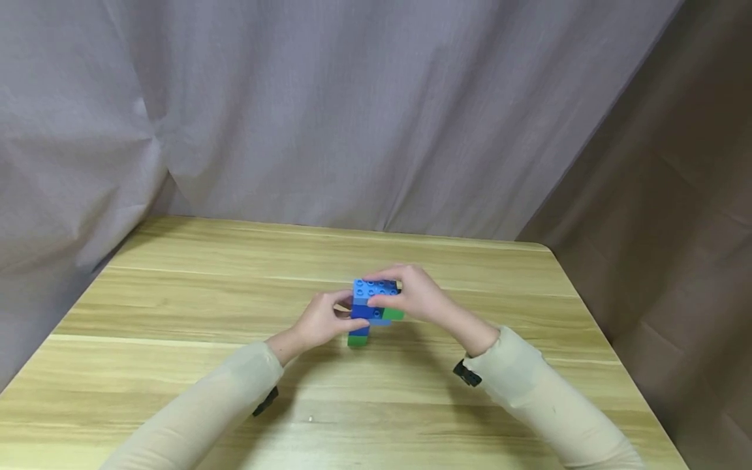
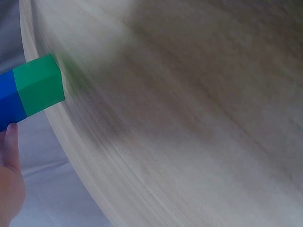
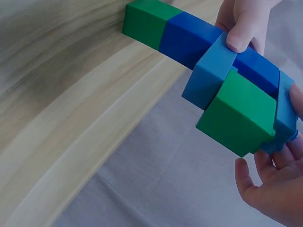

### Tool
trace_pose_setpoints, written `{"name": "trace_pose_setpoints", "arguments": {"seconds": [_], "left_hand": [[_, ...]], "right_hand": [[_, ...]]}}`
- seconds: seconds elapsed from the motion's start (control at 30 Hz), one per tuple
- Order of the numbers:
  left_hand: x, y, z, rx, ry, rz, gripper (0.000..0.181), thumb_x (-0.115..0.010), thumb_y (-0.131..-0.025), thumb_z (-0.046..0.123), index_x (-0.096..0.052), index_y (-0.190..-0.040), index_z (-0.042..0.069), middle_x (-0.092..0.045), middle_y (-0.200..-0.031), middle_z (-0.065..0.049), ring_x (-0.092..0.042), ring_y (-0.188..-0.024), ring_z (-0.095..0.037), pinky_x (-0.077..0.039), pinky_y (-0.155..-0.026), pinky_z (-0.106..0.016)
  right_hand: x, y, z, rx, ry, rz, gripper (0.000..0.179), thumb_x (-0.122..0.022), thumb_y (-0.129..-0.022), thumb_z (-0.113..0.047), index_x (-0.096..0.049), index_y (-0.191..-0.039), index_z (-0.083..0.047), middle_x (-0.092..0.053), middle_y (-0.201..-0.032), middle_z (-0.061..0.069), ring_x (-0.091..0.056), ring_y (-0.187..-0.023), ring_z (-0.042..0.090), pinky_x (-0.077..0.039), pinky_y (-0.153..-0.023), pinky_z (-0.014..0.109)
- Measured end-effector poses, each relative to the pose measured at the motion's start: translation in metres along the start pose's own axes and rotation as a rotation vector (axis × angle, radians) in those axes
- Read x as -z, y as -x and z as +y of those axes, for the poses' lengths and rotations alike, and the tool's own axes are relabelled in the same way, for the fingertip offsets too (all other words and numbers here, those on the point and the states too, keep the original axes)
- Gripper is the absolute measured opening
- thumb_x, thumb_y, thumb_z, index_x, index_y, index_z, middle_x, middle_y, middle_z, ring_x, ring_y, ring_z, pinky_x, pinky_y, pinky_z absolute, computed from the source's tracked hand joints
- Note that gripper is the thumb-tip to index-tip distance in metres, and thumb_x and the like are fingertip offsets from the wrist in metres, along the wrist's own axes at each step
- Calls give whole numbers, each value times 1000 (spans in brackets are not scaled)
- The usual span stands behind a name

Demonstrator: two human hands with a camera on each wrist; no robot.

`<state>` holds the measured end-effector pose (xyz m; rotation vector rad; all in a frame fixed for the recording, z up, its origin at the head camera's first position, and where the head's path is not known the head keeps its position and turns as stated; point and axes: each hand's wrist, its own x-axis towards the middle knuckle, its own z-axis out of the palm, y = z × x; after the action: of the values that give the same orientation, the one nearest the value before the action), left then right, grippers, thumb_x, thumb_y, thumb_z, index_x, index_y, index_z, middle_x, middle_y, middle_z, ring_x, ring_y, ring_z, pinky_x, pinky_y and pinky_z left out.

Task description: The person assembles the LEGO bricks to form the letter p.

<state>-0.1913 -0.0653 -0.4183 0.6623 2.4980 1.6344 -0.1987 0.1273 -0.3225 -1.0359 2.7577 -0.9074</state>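
Observation:
A stack of toy building bricks stands upright near the middle of the table. At its foot is a green brick (image 1: 357,341), with a dark blue brick (image 3: 189,40) on it, then a light blue brick (image 3: 208,71) that juts out to the right. Above that, a second dark blue brick (image 3: 258,68) and another green brick (image 3: 241,113) sit side by side. A studded light blue brick (image 1: 367,294) tops the stack. My left hand (image 1: 320,321) pinches the stack at mid-height from the left. My right hand (image 1: 420,294) grips the top brick between thumb and fingers.
The stack rests on a wood-grain table (image 1: 176,307). A grey curtain (image 1: 329,117) hangs behind its far edge, and a darker curtain (image 1: 675,215) runs along the right side. A tiny pale speck (image 1: 311,418) lies toward the front.

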Motion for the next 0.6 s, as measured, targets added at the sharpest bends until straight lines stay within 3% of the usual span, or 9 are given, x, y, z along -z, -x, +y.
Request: {"name": "trace_pose_setpoints", "arguments": {"seconds": [0.33, 0.6], "left_hand": [[1, 1, 2, 8, -26, 8, 42, -74, -80, 23, -61, -116, 7, -68, -105, -8, -64, -96, -20, -57, -81, -23], [-2, 0, 4, 27, -35, 15, 43, -75, -79, 23, -61, -115, 5, -68, -105, -10, -65, -96, -21, -57, -80, -23]], "right_hand": [[0, 0, -4, -10, 62, -9, 39, -71, -83, -24, -65, -117, -7, -67, -115, 11, -63, -103, 25, -56, -82, 33], [7, 3, 8, -35, -104, -80, 44, -68, -86, -23, -59, -125, -5, -63, -123, 13, -61, -109, 25, -55, -88, 37]]}}
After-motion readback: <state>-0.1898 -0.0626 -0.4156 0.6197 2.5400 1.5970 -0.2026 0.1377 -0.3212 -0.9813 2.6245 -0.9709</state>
